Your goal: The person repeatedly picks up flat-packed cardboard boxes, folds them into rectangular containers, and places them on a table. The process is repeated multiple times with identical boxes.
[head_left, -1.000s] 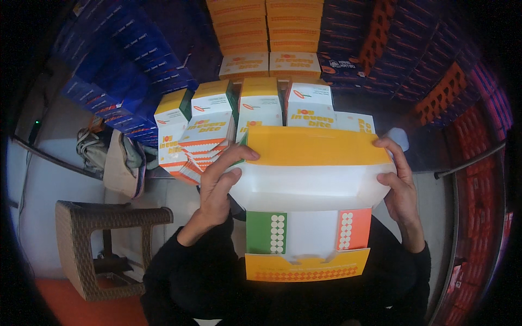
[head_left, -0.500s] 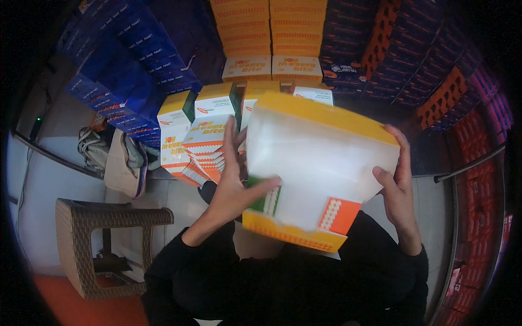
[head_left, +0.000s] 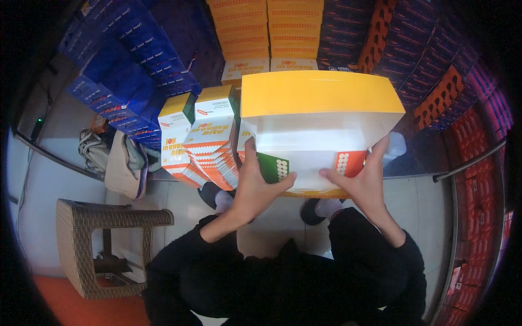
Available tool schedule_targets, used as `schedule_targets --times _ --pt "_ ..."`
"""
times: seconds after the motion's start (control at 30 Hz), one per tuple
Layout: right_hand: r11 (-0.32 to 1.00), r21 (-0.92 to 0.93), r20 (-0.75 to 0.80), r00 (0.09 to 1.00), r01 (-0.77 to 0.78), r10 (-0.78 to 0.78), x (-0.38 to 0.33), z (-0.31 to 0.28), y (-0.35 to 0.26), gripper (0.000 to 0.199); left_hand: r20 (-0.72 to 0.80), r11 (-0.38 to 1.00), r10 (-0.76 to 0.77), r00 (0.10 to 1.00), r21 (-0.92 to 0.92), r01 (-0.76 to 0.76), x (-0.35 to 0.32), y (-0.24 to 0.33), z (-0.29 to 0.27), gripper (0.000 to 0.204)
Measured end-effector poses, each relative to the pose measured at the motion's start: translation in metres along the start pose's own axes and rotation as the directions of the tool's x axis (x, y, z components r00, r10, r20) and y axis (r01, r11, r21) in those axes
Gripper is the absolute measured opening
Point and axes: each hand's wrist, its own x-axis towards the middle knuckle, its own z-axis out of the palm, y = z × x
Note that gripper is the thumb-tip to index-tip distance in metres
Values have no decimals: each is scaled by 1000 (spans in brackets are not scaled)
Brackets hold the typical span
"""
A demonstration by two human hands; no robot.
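Note:
A partly folded cardboard carton (head_left: 321, 98) is held up in front of me, its yellow lid panel raised and its white inside facing me. My left hand (head_left: 254, 187) grips its left side, thumb by the green side flap (head_left: 269, 166). On the opposite side my right hand (head_left: 365, 182) holds the carton, thumb by the orange side flap (head_left: 353, 162). The fingers are partly hidden behind the walls. Left of the carton stand stacks of flattened cartons (head_left: 211, 133) in white, yellow and orange. The carton covers part of what lies behind it.
Blue box stacks (head_left: 122, 87) rise at the left, yellow boxes (head_left: 239, 27) at the back. Dark blue boxes (head_left: 405, 49) and red ones (head_left: 473, 201) line the right. A woven stool (head_left: 114, 212) stands at lower left, near a canvas bag (head_left: 122, 163). A translucent container (head_left: 396, 145) shows beside the carton.
The carton has gone from tilted to nearly level and moved up and away from me. My left hand has closed on its left side; both side flaps now stand inward.

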Motion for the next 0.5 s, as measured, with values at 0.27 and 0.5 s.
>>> schedule_targets --times 0.27,0.5 --pt "902 374 -59 965 -215 255 -8 -31 25 71 46 975 -137 990 -172 143 -1 6 -13 79" --pt "972 112 -13 978 -207 210 -9 -36 25 32 72 987 148 986 55 -152 4 -10 -25 70"
